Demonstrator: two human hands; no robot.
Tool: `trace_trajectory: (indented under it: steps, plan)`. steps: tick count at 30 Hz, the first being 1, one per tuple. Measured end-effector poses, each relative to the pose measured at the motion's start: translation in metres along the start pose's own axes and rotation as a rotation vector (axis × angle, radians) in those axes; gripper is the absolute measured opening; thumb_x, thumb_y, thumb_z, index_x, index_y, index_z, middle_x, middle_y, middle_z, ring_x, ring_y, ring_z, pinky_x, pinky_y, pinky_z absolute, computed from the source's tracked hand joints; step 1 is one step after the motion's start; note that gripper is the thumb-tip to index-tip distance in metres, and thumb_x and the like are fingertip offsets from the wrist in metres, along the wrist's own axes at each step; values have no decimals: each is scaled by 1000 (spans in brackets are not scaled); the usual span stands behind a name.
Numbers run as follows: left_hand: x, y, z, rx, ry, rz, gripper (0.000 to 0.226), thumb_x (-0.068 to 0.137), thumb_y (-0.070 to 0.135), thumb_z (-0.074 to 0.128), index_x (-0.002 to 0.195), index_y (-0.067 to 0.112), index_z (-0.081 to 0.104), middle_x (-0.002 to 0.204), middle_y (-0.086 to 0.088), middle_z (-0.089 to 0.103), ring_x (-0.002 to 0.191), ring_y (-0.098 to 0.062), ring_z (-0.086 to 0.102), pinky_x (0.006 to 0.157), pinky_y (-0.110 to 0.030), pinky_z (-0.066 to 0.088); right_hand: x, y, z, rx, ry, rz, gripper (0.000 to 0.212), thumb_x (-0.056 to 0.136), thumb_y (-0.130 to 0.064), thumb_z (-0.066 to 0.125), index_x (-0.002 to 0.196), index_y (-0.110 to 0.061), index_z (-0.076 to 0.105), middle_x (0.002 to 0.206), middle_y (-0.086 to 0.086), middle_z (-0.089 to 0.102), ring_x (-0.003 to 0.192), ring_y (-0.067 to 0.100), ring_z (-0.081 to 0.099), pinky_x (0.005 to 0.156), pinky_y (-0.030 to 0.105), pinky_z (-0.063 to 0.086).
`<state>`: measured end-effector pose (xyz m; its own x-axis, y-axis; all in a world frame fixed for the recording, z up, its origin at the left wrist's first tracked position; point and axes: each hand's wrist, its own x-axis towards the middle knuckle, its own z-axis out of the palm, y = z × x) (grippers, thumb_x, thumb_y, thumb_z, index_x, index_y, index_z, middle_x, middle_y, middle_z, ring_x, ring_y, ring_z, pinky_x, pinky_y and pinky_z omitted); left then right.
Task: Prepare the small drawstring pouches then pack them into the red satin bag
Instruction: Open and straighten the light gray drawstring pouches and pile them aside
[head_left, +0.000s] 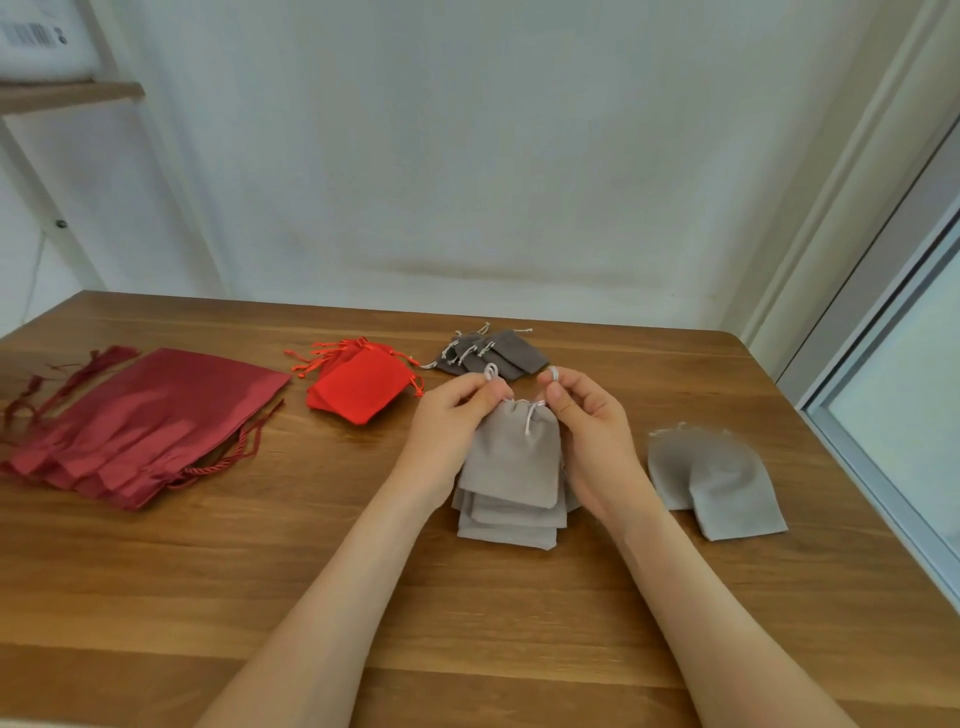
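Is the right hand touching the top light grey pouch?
Touching. The head view shows the right hand pinching the white drawstring at the top corner of the light grey pouch.

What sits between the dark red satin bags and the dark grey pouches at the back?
In the head view, a fanned pile of small bright red pouches lies there on the wooden table.

I look into what may be a home packing corner: a wooden table (156, 597) against a plain white wall (467, 156), a shelf (67, 94) with a barcoded package (36, 47), a window (904, 395) at right.
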<state>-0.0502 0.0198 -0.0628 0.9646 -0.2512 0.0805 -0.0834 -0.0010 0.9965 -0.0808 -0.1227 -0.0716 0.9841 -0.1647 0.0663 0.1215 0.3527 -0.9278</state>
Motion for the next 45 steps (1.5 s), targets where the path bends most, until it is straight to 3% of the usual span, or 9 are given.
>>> trace_trajectory:
  steps: [8, 11, 14, 18, 23, 27, 31, 37, 45]
  plan:
    - [0, 8, 3, -674, -97, -202, 17, 90, 19, 54, 96, 9, 67, 78, -1, 65, 73, -14, 63, 69, -26, 54, -1, -3, 0, 85, -152, 30, 11, 89, -16, 56, 99, -17, 61, 97, 2, 68, 90, 17, 64, 80, 31, 53]
    - [2, 4, 1, -544, -143, -267, 20, 95, 20, 52, 100, 9, 69, 72, 2, 61, 70, -12, 60, 71, -28, 51, -2, -4, -1, -45, -142, -2, 10, 94, -16, 53, 99, -19, 61, 89, -1, 67, 86, 16, 64, 78, 34, 52]
    - [1, 2, 3, -321, -165, -276, 29, 95, 20, 54, 70, 8, 63, 72, -1, 64, 66, -12, 58, 65, -23, 50, -2, -3, -2, -377, -130, -131, 16, 96, -10, 50, 102, -18, 63, 92, -3, 70, 92, 14, 65, 82, 30, 53]
    - [-2, 0, 6, -112, -73, -199, 26, 95, 13, 55, 69, 8, 60, 64, -1, 61, 57, -10, 55, 53, -17, 46, -3, 4, 2, -840, -108, -261, 28, 94, -11, 53, 96, -38, 56, 92, -9, 66, 90, 2, 61, 77, 20, 48]
    - [0, -5, 8, 103, 5, -49, 26, 96, 16, 51, 74, 13, 64, 73, 1, 66, 75, -14, 58, 78, -32, 46, -4, 3, 4, -852, -53, -334, 32, 92, -7, 57, 98, -32, 38, 70, -14, 62, 73, -4, 59, 65, 10, 42]
    - [-4, -5, 11, 317, -23, 27, 20, 97, 29, 49, 84, 20, 62, 80, 10, 65, 79, -7, 58, 72, -26, 43, 0, 8, 0, -1031, -46, -415, 10, 93, -7, 53, 102, -10, 50, 85, -28, 56, 78, 1, 53, 63, 12, 37]
    - [-6, -10, 13, 495, 17, 131, 23, 94, 36, 54, 87, 14, 57, 79, 5, 64, 70, 2, 53, 58, -16, 36, -6, 8, 3, -1070, -79, -450, 24, 94, -4, 48, 103, -23, 35, 90, -10, 51, 87, 13, 52, 68, 22, 42]
    - [-1, -10, 11, 126, 145, 94, 31, 97, 17, 49, 66, 13, 51, 58, 10, 52, 58, 0, 48, 58, -11, 38, -5, 5, 10, -851, -123, -338, 34, 92, -6, 56, 110, -28, 35, 88, -5, 68, 87, 2, 60, 75, 9, 42]
    - [0, -3, 7, -306, -94, -46, 36, 96, 11, 49, 60, 11, 54, 71, -8, 52, 68, -13, 54, 66, -21, 46, -2, -1, 7, -699, -13, -244, 25, 90, -13, 62, 101, -29, 46, 80, -9, 69, 80, 1, 62, 69, 15, 46]
